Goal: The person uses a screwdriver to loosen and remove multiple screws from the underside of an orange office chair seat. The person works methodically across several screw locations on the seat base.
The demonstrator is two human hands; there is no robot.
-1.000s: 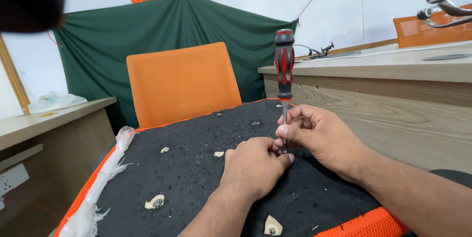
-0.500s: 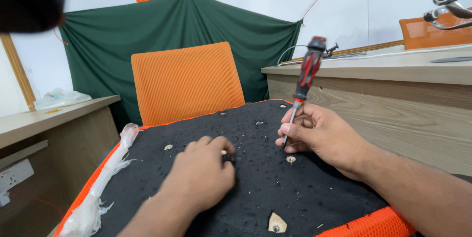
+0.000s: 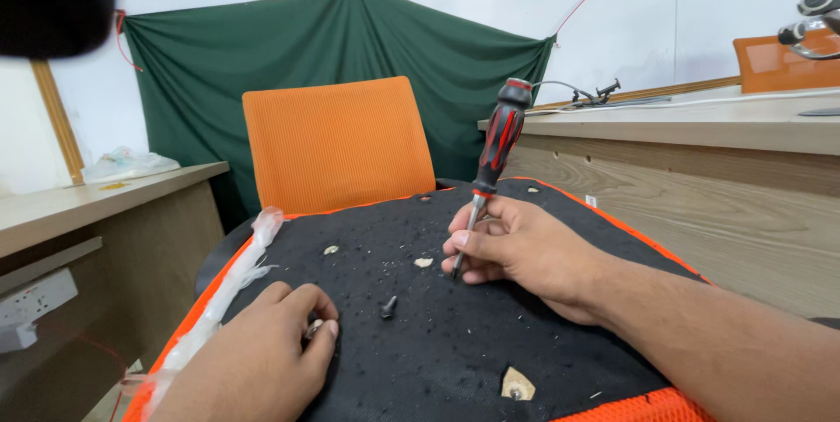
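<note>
My right hand (image 3: pixel 516 251) grips the metal shaft of a red and black screwdriver (image 3: pixel 495 148), its handle tilted up to the right and its tip down on the black underside of an orange chair seat (image 3: pixel 455 334). My left hand (image 3: pixel 262 352) rests on the seat's left part, fingertips closed on a small metal piece (image 3: pixel 312 329). A black screw (image 3: pixel 388 306) lies loose on the seat between my hands. Pale torn spots (image 3: pixel 423 262) mark the screw holes.
An orange chair backrest (image 3: pixel 337 146) stands behind the seat before a green cloth (image 3: pixel 350 45). Wooden desks stand at the left (image 3: pixel 96 199) and right (image 3: pixel 700 151). Clear plastic wrap (image 3: pixel 227 282) hangs along the seat's left edge.
My left hand has moved from the seat's middle down to the left edge. A black screw now lies loose on the seat. My right hand and the screwdriver shifted left.
</note>
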